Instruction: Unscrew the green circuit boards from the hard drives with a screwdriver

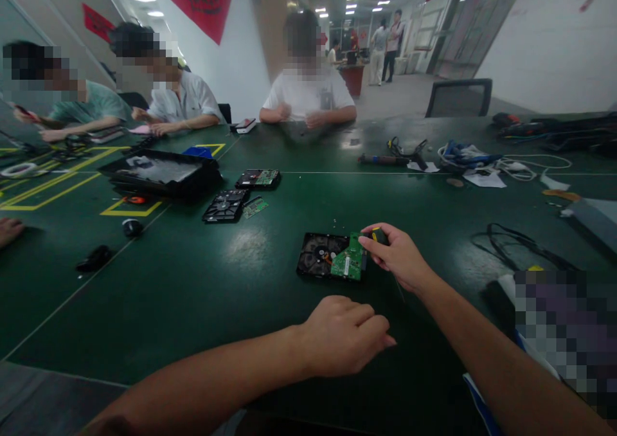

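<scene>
A hard drive lies on the green table in front of me, its green circuit board showing on the right part. My right hand is closed around a screwdriver with a black and yellow handle; its thin shaft points down towards me. The thumb and fingertips of that hand are at the board's upper right corner, touching or just over it. Nearer to me, my left hand is curled with the back up, apart from the drive. Whatever its fingers may hold is hidden.
Two more hard drives and a loose circuit board lie further left. Beyond are a black tray and a mouse. Cables and tools lie at the right. Several people sit across the table.
</scene>
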Demonstrator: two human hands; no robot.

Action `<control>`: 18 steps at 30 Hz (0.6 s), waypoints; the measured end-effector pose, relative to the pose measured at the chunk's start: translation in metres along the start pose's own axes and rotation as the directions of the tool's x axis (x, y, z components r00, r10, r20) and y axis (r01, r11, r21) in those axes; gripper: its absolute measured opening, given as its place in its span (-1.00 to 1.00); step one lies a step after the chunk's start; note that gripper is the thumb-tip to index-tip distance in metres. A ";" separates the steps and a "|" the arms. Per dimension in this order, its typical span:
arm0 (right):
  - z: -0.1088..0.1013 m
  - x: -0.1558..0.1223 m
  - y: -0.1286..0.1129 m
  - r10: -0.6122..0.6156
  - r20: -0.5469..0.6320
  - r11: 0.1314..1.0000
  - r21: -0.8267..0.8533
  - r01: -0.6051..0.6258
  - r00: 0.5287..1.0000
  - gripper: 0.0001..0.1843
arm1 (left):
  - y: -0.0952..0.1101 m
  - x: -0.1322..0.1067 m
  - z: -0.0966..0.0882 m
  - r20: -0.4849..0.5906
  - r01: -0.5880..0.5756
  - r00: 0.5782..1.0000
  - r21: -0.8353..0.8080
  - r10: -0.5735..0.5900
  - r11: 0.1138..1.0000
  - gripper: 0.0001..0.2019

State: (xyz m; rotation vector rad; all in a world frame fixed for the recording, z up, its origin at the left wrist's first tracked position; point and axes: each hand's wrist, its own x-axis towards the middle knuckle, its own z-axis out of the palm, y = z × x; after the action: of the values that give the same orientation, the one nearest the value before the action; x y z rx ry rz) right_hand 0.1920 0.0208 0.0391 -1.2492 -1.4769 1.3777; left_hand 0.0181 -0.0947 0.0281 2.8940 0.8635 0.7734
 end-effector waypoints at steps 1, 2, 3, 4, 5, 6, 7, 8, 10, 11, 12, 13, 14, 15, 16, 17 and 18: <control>-0.001 0.000 0.001 -0.011 -0.006 0.998 -0.061 0.011 1.000 -0.56 | 0.001 0.001 -0.002 0.006 0.009 1.000 0.011 -0.009 1.000 -0.70; -0.002 0.000 0.002 -0.022 -0.009 0.991 -0.129 0.021 1.000 -0.55 | 0.002 0.002 -0.003 0.019 0.013 1.000 0.018 -0.013 1.000 -0.71; -0.003 0.001 0.003 -0.034 -0.010 0.980 -0.196 0.031 0.999 -0.54 | 0.003 0.003 -0.004 0.035 0.010 0.999 0.021 -0.011 1.000 -0.72; -0.004 0.001 0.005 -0.042 -0.010 0.966 -0.257 0.038 0.999 -0.53 | 0.003 0.003 -0.005 0.050 0.005 0.999 0.019 -0.006 1.000 -0.73; -0.004 0.001 0.006 -0.047 -0.013 0.950 -0.309 0.041 0.999 -0.52 | 0.002 0.004 -0.005 0.061 0.002 0.998 0.015 -0.003 1.000 -0.74; -0.005 0.002 0.007 -0.050 -0.017 0.936 -0.349 0.041 0.999 -0.52 | 0.001 0.004 -0.005 0.068 0.002 0.998 0.011 -0.003 1.000 -0.74; -0.005 0.002 0.008 -0.052 -0.022 0.924 -0.379 0.040 0.998 -0.52 | 0.000 0.005 -0.006 0.071 0.005 0.997 0.007 -0.005 1.000 -0.74; -0.005 0.003 0.009 -0.053 -0.024 0.915 -0.401 0.039 0.998 -0.53 | 0.000 0.005 -0.006 0.071 0.006 0.997 0.003 -0.006 1.000 -0.73; -0.006 0.004 0.011 -0.049 -0.023 0.906 -0.422 0.035 0.999 -0.56 | -0.001 0.005 -0.006 0.061 0.010 0.998 -0.001 -0.010 1.000 -0.73; -0.007 0.005 0.011 -0.045 -0.023 0.905 -0.423 0.031 0.999 -0.57 | 0.000 0.005 -0.006 0.051 0.021 0.998 0.001 -0.021 1.000 -0.73; -0.007 0.006 0.012 -0.041 -0.025 0.908 -0.419 0.027 0.999 -0.57 | 0.000 0.005 -0.007 0.041 0.042 0.998 0.006 -0.042 0.999 -0.73; -0.008 0.006 0.012 -0.038 -0.028 0.910 -0.414 0.023 0.999 -0.58 | 0.000 0.005 -0.006 0.031 0.075 0.997 0.015 -0.076 0.997 -0.71; -0.009 0.007 0.013 -0.039 -0.032 0.911 -0.412 0.023 0.999 -0.59 | 0.000 0.005 -0.006 0.024 0.118 0.993 0.031 -0.119 0.992 -0.68; -0.010 0.008 0.014 -0.049 -0.034 0.910 -0.413 0.030 0.998 -0.59 | -0.001 0.005 -0.005 0.019 0.167 0.986 0.052 -0.169 0.984 -0.63; -0.011 0.008 0.014 -0.072 -0.029 0.906 -0.420 0.053 0.997 -0.60 | -0.002 0.004 -0.003 0.019 0.216 0.976 0.077 -0.218 0.973 -0.58; -0.011 0.009 0.015 -0.111 -0.018 0.896 -0.435 0.092 0.994 -0.60 | -0.003 0.004 -0.002 0.024 0.261 0.964 0.102 -0.265 0.960 -0.53; -0.012 0.009 0.015 -0.167 0.001 0.877 -0.456 0.149 0.986 -0.60 | -0.005 0.003 0.000 0.030 0.298 0.952 0.125 -0.304 0.946 -0.49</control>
State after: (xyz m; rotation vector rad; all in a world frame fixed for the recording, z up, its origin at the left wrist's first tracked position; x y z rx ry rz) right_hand 0.2033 0.0320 0.0252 -1.3868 -1.9001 0.9182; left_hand 0.0176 -0.0887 0.0288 2.7619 1.3475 0.6393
